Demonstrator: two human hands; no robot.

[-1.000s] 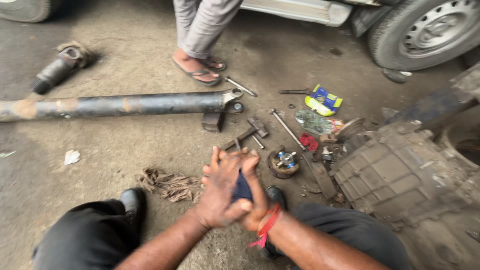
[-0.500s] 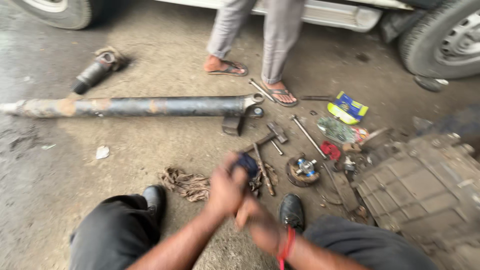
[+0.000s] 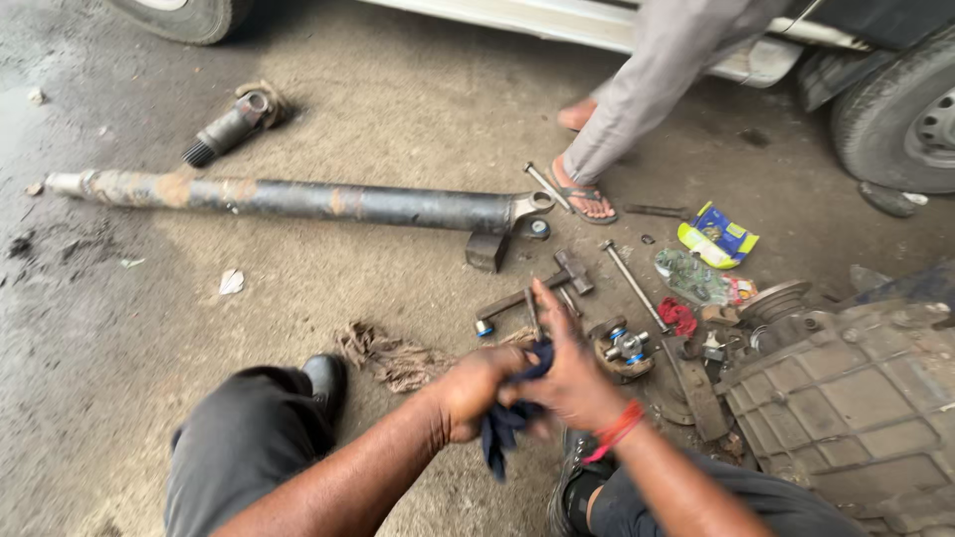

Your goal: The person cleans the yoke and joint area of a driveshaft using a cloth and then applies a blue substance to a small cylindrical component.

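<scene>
Beyond rag-wiping hands: hammer, driveshaft.

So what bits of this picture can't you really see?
- Head view: the dark blue rag is bunched between the left hand and right hand, so whatever may be inside is hidden.
- The other person is cut off by the top edge; only legs and sandals show.
- The wheel runs off the right edge.
- The small parts by the metal casing are too small to tell apart.
</scene>
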